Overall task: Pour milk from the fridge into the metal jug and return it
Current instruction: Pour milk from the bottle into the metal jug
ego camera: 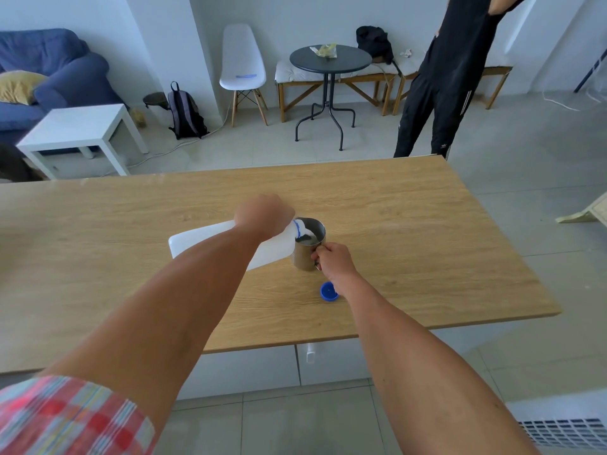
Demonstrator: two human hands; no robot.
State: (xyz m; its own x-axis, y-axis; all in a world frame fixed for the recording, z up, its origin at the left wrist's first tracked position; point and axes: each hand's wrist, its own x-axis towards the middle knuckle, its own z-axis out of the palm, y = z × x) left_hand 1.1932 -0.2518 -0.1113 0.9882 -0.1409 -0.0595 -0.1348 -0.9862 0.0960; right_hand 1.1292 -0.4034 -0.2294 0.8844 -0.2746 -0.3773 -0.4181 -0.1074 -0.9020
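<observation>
the milk bottle (213,243) is held tipped almost flat at frame centre, gripped near its neck by the left hand (262,216), fingers wrapped shut round it. its blue-ringed mouth sits over the rim of the metal jug (307,254), w/ a white stream seen at the lip. the jug stands on the wooden desk (427,241), just right of the bottle; its handle is pinched by the right hand (333,259), fingers closed on it. the blue cap (328,291) lies open side up on the desk, just below the jug, touching nothing as far as can be told.

the pouring step is judged to be under way; capping & the return to the fridge are not yet done.

risks: w/ the bottle this flat, milk could surge & be splashed past the narrow rim. the level inside the jug can't be read clearly, so overfilling is possible. the cap could be knocked off the desk edge by the right forearm, which passes right beside it. a bystander at upper right is well apart.
</observation>
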